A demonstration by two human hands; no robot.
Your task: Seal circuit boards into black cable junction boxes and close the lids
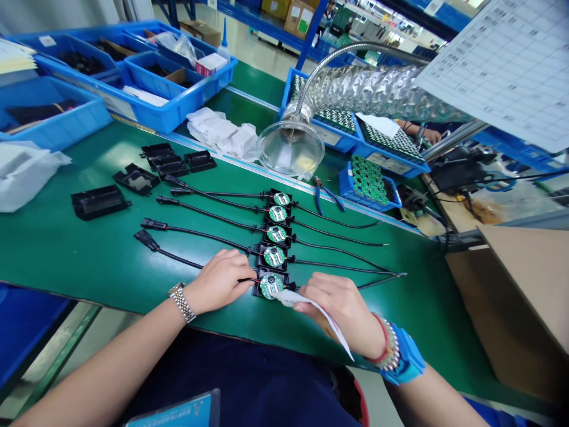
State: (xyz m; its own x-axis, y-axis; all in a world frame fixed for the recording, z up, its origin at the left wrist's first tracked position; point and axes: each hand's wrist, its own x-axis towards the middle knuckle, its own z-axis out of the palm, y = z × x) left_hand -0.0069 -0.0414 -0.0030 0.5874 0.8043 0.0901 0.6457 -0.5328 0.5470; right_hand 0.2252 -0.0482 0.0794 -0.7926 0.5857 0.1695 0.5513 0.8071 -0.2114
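The mat [178, 302] is green; the bins [40, 112] are blue. The boards [271, 286] are green with silvery marks, the cables [208, 239] black. The pliers [319, 198] have blue handles. The carton [511, 296] is brown, the paper [502, 71] white with gridlines.

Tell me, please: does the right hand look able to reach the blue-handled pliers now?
Probably yes: only thin black cables appear to lie between the right hand and the pliers, though it holds a white strip.

Past the green counter [178, 290], I see a blue metal rack [309, 35] holding cardboard boxes [296, 18] above a pale floor [240, 35] that catches the light.
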